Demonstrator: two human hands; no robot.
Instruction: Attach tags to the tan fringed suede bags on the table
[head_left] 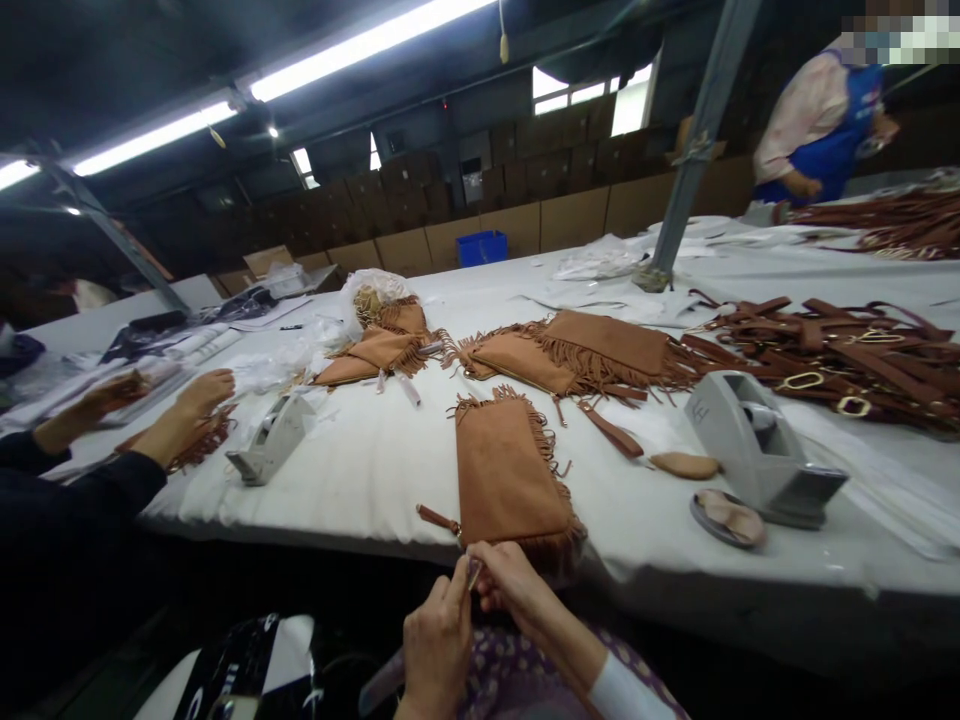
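Observation:
My left hand [439, 630] and my right hand [517, 590] meet just below the table's front edge, fingers pinched together. Between the fingertips shows the small end of a pale translucent strip [384, 684], whose other end sticks out below my left hand; my fingers hide its middle. Directly beyond lies a flat brown fringed bag [506, 470], fringe on its right side and a short zip pull [439, 519] at its near left corner. More brown fringed bags, one at the middle [607, 345] and one further left [375, 352], lie behind it.
Grey tape dispensers stand right [757, 450] and left [274, 440]. Nearby are a round dish [727, 517] and a pile of brown straps [862, 360]. A co-worker's hands [199, 400] reach in from the left; another person in a blue apron [832, 140] stands behind a metal post [694, 150].

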